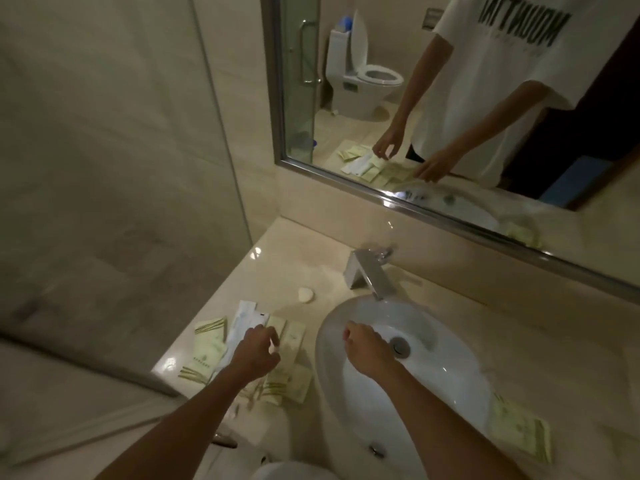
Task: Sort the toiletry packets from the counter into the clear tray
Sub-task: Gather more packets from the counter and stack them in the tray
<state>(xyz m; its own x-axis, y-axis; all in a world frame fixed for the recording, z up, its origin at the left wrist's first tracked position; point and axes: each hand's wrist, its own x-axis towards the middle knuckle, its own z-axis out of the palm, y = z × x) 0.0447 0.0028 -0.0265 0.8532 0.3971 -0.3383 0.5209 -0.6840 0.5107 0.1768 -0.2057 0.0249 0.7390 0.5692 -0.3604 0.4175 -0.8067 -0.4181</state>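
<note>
Sorting at a bathroom counter (346, 244), seen from above. The toiletry packets (207, 351) — pale green sachets with darker stripes, plus a longer white packet (244, 318) — lie loosely overlapped on the counter left of the sink (443, 368), within easy reach of the near edge. The left hand (254, 355) hovers over this pile with fingers curled and thumb and forefinger drawn close, apparently pinching a small pale item; whether it has actually lifted a packet cannot be told. The right hand (365, 344) is held over the basin in a loose fist, holding nothing visible — probably kept clear while the other hand picks. A separate green packet (523, 434) lies right of the sink, beside a faintly outlined clear shape that may be the clear tray; this cannot be confirmed. A small white soap (306, 294) sits behind the pile, near the tap (369, 273). Most packets remain unsorted, so the task appears to be at an early stage.
</note>
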